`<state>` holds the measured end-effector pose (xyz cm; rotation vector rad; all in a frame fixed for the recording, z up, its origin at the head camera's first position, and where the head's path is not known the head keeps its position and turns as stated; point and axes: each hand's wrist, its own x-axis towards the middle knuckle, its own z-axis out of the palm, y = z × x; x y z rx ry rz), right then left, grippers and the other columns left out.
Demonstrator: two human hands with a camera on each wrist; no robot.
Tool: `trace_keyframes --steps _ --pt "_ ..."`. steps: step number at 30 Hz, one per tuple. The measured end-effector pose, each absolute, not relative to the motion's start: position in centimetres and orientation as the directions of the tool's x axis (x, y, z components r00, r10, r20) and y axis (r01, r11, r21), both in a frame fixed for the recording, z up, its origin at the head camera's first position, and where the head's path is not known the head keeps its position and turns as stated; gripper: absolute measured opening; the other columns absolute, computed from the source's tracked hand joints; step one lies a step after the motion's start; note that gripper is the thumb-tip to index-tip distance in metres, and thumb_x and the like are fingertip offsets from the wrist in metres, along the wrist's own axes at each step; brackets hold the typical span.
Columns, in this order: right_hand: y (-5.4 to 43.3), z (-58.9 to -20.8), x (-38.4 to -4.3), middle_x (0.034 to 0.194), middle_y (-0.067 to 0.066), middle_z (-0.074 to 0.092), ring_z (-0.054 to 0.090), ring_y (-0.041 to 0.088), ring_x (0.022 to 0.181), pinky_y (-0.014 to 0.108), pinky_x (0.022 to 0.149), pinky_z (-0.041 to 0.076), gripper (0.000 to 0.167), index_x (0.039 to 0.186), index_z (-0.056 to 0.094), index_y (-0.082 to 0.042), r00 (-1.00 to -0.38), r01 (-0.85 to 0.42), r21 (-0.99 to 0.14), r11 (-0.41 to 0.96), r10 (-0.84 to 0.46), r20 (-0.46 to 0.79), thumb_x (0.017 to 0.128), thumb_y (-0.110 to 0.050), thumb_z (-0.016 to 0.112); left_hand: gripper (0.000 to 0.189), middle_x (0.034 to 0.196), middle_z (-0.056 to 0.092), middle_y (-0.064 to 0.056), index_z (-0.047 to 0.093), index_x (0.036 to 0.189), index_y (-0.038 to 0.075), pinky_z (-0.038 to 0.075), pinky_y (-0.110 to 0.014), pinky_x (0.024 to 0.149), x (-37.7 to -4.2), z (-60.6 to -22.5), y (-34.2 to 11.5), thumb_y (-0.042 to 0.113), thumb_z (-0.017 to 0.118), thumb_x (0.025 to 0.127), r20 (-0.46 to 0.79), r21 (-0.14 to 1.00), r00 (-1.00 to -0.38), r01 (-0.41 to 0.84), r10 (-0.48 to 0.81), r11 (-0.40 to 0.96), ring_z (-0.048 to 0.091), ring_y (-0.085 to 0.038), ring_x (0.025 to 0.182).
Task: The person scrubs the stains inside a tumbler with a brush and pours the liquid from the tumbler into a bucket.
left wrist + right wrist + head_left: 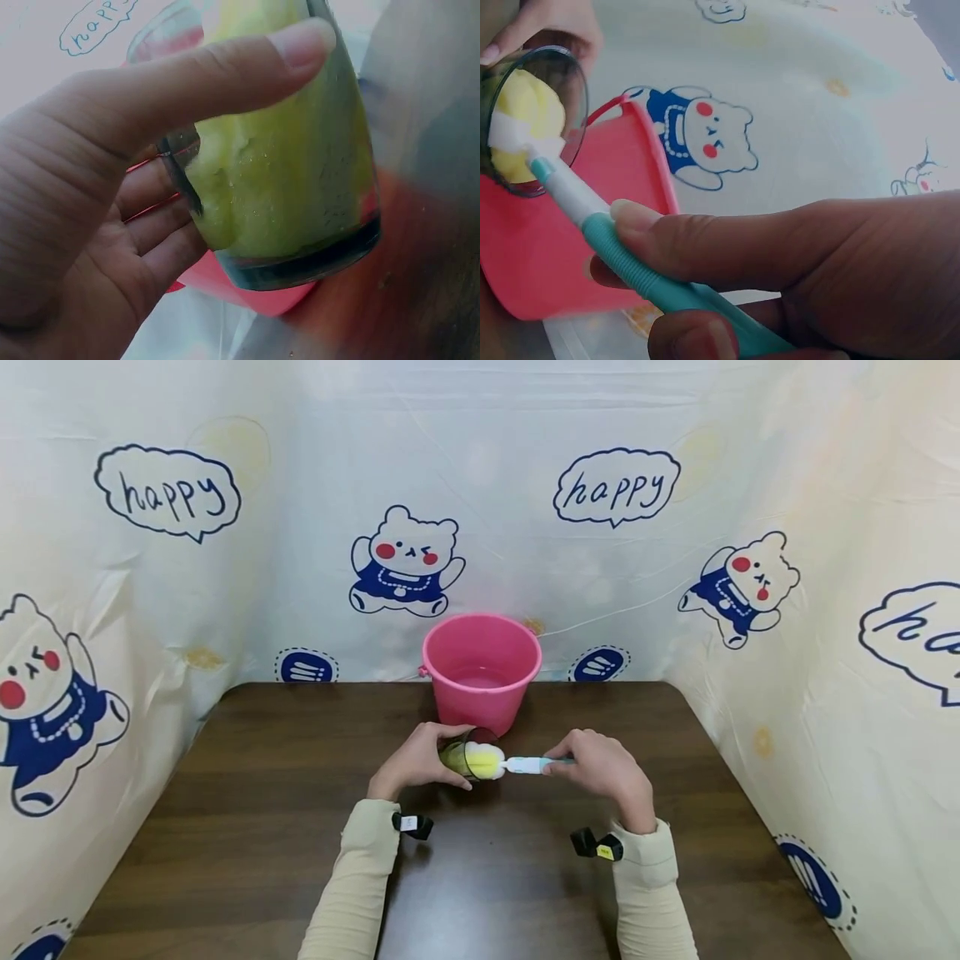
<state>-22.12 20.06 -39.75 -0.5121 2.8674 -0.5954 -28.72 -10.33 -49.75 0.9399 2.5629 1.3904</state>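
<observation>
Glass (454, 758) at six o'clock from the pink bucket (480, 707) lies sideways, gripped by the left hand (418, 762), mouth toward three o'clock. Along that axis the right hand (604, 768) pinches the brush handle (527, 765), sponge head (484, 761) partly inside. Only the left wrist view shows the thick dark base (304, 266).

Brown table (247, 860), wood-grained; 1 pink bucket (480, 703) on it, upright

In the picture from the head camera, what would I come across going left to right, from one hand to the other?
Left hand → glass → brush handle → right hand.
</observation>
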Motion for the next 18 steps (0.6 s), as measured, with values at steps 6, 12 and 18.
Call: trace_keyframes --steps 6,12,18 --pt "19.98 -39.91 -22.08 0.081 -0.01 0.072 0.05 0.013 0.059 0.03 0.052 0.04 0.019 0.107 0.082 -0.023 -0.94 -0.312 -0.375 0.873 -0.341 -0.012 0.09 -0.03 0.078 0.085 0.137 0.065 0.001 0.063 0.14 0.012 0.051 -0.044 0.105 -28.58 -49.64 -10.62 0.022 0.099 0.064 0.208 0.791 -0.81 0.469 0.549 0.392 0.057 -0.018 0.127" --pt "19.27 -39.84 -21.66 0.082 -0.006 0.071 0.049 0.014 0.059 0.029 0.052 0.039 0.019 0.107 0.082 -0.02 -0.944 -0.271 -0.397 0.877 -0.323 -0.072 0.091 -0.028 0.078 0.084 0.136 0.066 -0.002 0.063 0.139 0.011 0.05 -0.045 0.105 -28.54 -49.36 -10.73 0.017 0.099 0.064 0.218 0.786 -0.79 0.49 0.573 0.376 0.058 -0.019 0.127" --pt "19.42 -39.35 -21.41 0.075 -0.006 0.068 0.042 0.013 0.052 0.028 0.048 0.033 0.02 0.109 0.082 -0.019 -0.923 -0.332 -0.412 0.849 -0.383 -0.044 0.091 -0.027 0.078 0.086 0.138 0.064 0.001 0.061 0.142 0.012 0.051 -0.043 0.105 -28.37 -49.2 -10.75 0.023 0.098 0.065 0.197 0.781 -0.794 0.482 0.575 0.397 0.057 -0.017 0.127"
